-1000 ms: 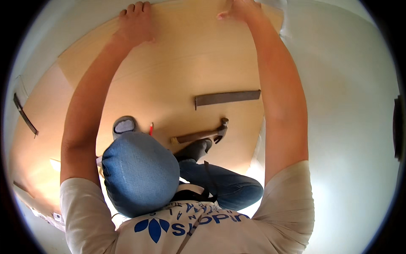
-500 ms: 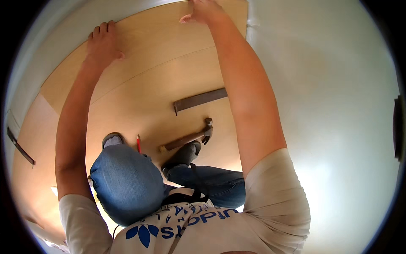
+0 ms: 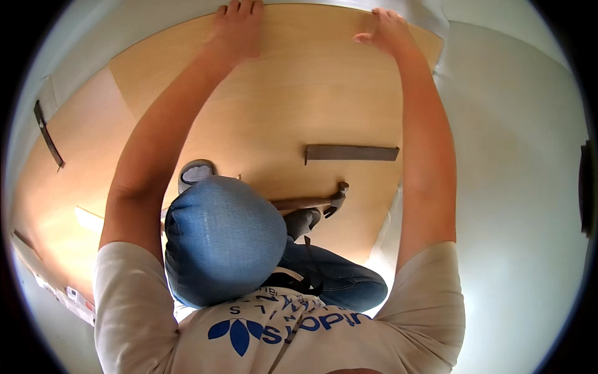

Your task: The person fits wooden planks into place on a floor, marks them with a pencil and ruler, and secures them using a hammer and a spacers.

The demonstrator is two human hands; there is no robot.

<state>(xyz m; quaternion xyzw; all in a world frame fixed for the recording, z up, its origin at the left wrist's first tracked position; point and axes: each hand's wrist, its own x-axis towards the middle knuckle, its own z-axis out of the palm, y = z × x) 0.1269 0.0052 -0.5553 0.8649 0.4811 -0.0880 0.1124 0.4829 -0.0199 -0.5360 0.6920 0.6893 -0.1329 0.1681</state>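
Both my arms reach to the far edge of a light wood floor plank [image 3: 299, 56]. My left hand [image 3: 238, 31] lies on the plank with its fingers over that edge. Farther right, my right hand [image 3: 387, 32] rests near the plank's right end, fingers at the edge and thumb held apart. Neither hand encloses a loose object. Closer to me, a flat dark metal bar [image 3: 352, 153] with a bent end lies on the boards. A claw hammer [image 3: 336, 199] with a wooden handle is just nearer, part of it hidden behind my knee.
My bent knee [image 3: 227, 240] and my shoes [image 3: 196, 172] are over the laid floor. Another narrow dark bar [image 3: 48, 134] lies at the far left. Pale, smooth sheeting [image 3: 124, 43] stretches past the plank's far edge. A pale surface [image 3: 511, 187] borders the right side.
The view has shifted, so the bar and hammer appear farther right. Both hands still touch the plank's far edge, the left one now closer to the right. The red pencil is mostly hidden by my knee.
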